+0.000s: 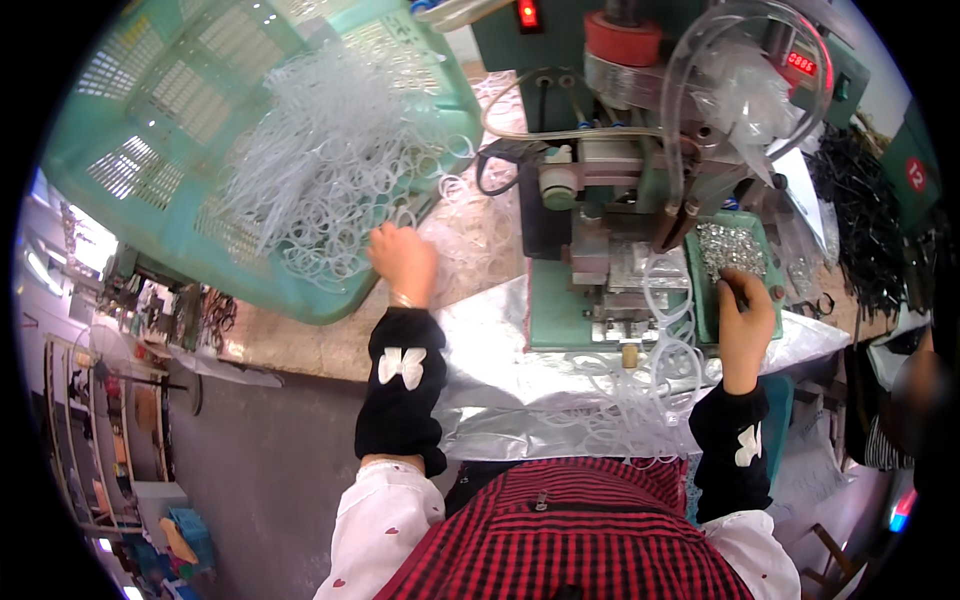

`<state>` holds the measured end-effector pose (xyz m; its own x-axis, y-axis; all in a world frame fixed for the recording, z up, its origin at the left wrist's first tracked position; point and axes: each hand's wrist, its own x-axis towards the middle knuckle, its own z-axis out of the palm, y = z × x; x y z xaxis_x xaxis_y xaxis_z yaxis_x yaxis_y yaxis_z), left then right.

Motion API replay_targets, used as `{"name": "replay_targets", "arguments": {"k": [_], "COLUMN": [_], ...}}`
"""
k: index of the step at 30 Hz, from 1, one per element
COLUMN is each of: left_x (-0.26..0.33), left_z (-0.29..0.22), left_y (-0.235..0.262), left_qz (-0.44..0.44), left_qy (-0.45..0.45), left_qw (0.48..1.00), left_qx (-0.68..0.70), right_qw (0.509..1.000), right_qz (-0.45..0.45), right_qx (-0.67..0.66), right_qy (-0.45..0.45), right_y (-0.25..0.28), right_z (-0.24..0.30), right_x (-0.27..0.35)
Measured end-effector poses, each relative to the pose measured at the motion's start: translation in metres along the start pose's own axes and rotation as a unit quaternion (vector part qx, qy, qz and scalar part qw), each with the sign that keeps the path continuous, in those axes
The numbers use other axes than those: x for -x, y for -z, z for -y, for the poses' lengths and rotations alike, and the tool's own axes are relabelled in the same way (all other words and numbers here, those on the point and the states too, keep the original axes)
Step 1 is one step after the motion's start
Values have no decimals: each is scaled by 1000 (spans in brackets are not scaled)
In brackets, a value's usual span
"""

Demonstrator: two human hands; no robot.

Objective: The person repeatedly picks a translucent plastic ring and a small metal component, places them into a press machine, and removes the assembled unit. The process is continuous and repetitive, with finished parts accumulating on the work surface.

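Workbench scene: stone-look bench top [300, 345] with a green press machine [610, 200] at centre; I'll place everything off that machine.

Far left of the machine: green plastic basket [170, 150], tipped on its side with the mouth toward me, so the clear plastic loops [320, 170] spill out within reach without lifting anything.

My left hand [404, 262] is at the basket's lower lip, left of the machine base, palm down, fingers curled into the edge of the loop pile. Forearm runs straight up from my lap, black sleeve cover [402, 395] on. Can't tell if a loop is actually pinched; fingertips are buried.

Silver foil sheet [490, 340] lies in front of the machine, probably as a catch surface. Finished loops hang off the machine's front edge [650, 390] toward my lap.

Right of the machine's die: small green tray [700, 290] of shiny metal clips [735, 248], parked right beside the die for short travel. My right hand [745, 320] is at the tray's near edge, wrist cocked up, fingers closed narrow in a pinch on the clips; what's held is too small to confirm.

Far right: pile of black loops [860, 220].
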<state>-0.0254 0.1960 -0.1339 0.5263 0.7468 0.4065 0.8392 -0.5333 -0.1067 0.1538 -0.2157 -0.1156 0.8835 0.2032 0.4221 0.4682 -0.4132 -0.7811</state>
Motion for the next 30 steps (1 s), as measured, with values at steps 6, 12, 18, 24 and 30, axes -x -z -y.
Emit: {"name": "replay_targets", "arguments": {"k": [6,12,18,24,30], "left_x": [10,7,28,50,65], "left_z": [29,24,-16,-22,-72], "left_y": [30,40,-4,29,176], "left_qz": [-47,-61,-3,-6,-114], "left_qy": [4,-55,-96,44,-104], "left_qw": [955,973,994,840,509], "left_qx": [292,216,59,540,847], "right_qw": [984,999,969,932,882], "right_qz": [-102,-21,66,72,83], "right_qx": [140,-37,-237,-350,-453], "right_qy": [43,-25,30,-60,-104], "right_y": [77,66,-9,-21,-22], "right_z": [-34,24,96,103,110], "right_x": [42,31,-33,-15,-15]}}
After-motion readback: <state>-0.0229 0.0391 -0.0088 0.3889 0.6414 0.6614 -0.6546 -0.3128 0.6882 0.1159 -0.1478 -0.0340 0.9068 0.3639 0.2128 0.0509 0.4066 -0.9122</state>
